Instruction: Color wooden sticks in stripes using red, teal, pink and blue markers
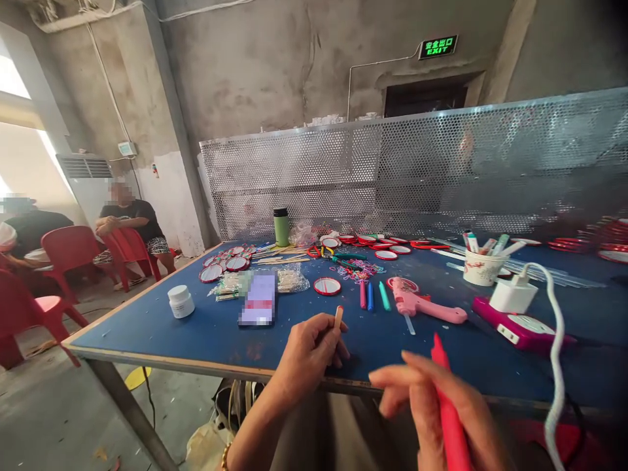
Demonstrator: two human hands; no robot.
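Note:
Over the table's front edge, my left hand (314, 347) pinches a small wooden stick (339, 316) upright; its top end is red. To the right, my right hand (436, 405) holds a red marker (447, 412) whose pointed end is up, between the fingers. The two hands are apart. Just beyond them lie a pink pen (363, 295), a blue pen (371, 296) and a green pen (384, 296) side by side. A pink glue gun (426, 307) rests right of these, with a clear glue stick at its end. A round red-rimmed disc (327, 286) lies behind my left hand.
A phone (258, 301), a white jar (181, 301) and bagged sticks (293, 279) are on the left. A power strip (520, 324) with a white charger and a cup of markers (483, 267) stand right. Pliers, discs and a green bottle (281, 227) are behind. People sit far left.

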